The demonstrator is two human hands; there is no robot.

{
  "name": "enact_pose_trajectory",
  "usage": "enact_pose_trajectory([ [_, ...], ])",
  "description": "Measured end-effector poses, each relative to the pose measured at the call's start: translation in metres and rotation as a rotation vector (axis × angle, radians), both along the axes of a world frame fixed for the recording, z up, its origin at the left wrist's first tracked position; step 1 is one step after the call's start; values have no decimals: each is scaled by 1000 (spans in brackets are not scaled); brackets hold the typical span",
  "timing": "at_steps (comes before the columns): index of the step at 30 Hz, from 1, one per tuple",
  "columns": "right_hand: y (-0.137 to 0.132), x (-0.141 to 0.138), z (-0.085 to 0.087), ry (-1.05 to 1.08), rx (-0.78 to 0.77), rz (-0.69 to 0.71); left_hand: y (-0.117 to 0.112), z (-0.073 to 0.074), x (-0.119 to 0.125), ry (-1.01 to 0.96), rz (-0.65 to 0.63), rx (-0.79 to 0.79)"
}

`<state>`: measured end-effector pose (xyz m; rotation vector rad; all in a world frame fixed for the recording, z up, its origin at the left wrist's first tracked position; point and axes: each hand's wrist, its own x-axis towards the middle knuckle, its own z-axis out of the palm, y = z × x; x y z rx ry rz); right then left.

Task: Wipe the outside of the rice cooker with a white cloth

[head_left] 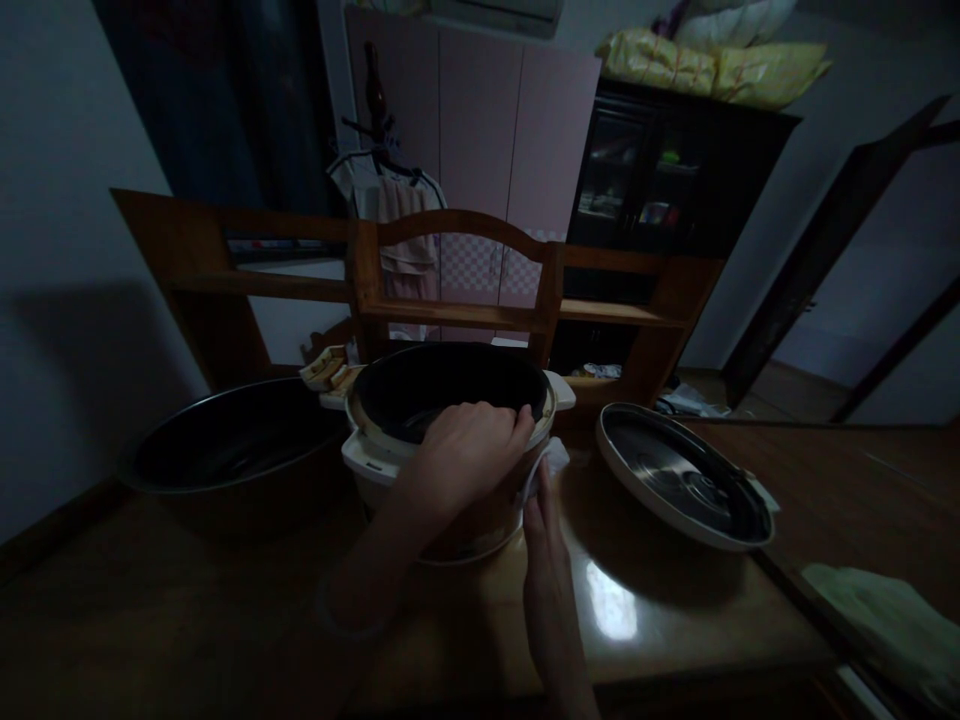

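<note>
A white rice cooker [375, 462] with a dark inner pot [450, 385] stands open on the wooden table [675, 600]. My left hand [469, 450] grips the near rim of the pot, fingers curled over its edge. My right hand [544, 535] presses a small white cloth [553, 458] against the cooker's right side, fingers together. The cooker's lid [682, 472] lies upside down on the table to the right.
A large dark pan [225, 445] sits left of the cooker. Small boxes [330, 370] lie behind it. A wooden shelf unit [465, 300] rises at the table's back. A green cloth [885, 610] lies at the right edge.
</note>
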<state>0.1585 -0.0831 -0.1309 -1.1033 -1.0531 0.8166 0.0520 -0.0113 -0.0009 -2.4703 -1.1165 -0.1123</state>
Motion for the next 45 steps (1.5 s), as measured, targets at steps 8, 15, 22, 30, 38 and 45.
enact_pose_trajectory([
  [8,-5,-5,-13,0,-53,-1,-1,1,0,-7,-12,3],
  [15,-14,-13,-23,42,-97,8,-1,1,0,3,2,-1],
  [22,-17,-16,-33,71,-98,27,-2,2,1,18,-13,4],
  [30,7,10,-9,78,-21,-121,-2,1,0,16,-7,6],
  [38,22,-10,-16,-31,55,-59,-1,3,1,6,-2,-16],
  [45,12,-14,-35,-45,-13,-23,0,2,1,15,-7,-13],
])
